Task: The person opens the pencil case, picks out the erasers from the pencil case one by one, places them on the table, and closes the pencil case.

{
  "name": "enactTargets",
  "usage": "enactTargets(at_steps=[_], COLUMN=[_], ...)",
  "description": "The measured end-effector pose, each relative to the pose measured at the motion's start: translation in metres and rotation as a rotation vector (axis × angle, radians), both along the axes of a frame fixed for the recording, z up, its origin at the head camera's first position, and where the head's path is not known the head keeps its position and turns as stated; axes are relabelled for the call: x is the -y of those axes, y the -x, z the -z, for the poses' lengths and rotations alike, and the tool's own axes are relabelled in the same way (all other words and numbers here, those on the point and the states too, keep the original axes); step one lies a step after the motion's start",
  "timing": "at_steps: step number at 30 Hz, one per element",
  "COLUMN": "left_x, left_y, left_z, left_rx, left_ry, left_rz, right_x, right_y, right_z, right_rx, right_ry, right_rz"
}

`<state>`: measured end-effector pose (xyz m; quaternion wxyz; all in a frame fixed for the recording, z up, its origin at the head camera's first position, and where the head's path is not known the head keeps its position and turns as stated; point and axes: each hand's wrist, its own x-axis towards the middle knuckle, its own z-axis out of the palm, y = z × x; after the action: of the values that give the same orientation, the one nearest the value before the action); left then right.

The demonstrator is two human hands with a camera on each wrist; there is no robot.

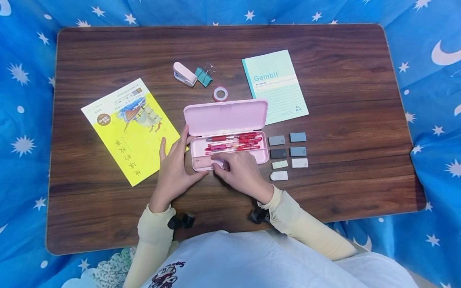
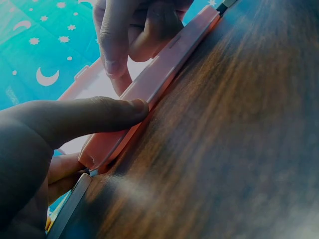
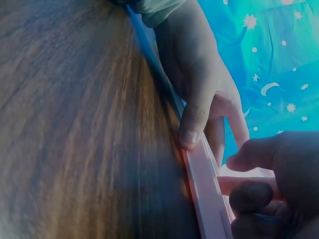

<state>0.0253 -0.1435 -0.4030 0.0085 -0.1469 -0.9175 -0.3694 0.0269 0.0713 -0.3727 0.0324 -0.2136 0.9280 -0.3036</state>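
A pink pencil case (image 1: 225, 119) lies with its lid raised. Several red pens (image 1: 234, 143) are in its long compartment. My left hand (image 1: 175, 172) holds the case's left end, the thumb (image 2: 124, 113) against the front wall and fingers around the far side. Bent over the narrow front compartment (image 1: 201, 162), my right hand (image 1: 239, 170) has its fingertips inside. A pale patch, perhaps an eraser, shows beside them; whether they pinch it is hidden. Several grey, dark and white erasers (image 1: 277, 153) sit in two columns right of the case.
A yellow book (image 1: 138, 144) lies to the left. Behind the case are a pink stapler (image 1: 185, 74), a teal binder clip (image 1: 203, 77) and a tape roll (image 1: 220, 94). A green notebook (image 1: 275, 88) lies at the back right, on the wooden table (image 1: 360, 120).
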Motion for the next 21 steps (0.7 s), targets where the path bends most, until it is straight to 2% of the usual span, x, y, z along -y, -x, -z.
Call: enactTargets(at_steps=[15, 21], left_x=[0.001, 0.000], left_y=[0.000, -0.001], left_z=[0.001, 0.001], left_rx=[-0.010, -0.003], left_ry=[-0.016, -0.029], left_rz=[0.000, 0.002], right_x=[0.011, 0.018], right_y=[0.006, 0.010], right_z=[0.003, -0.001], right_rx=[-0.024, 0.019], right_ry=[0.111, 0.049], right_rz=[-0.065, -0.107])
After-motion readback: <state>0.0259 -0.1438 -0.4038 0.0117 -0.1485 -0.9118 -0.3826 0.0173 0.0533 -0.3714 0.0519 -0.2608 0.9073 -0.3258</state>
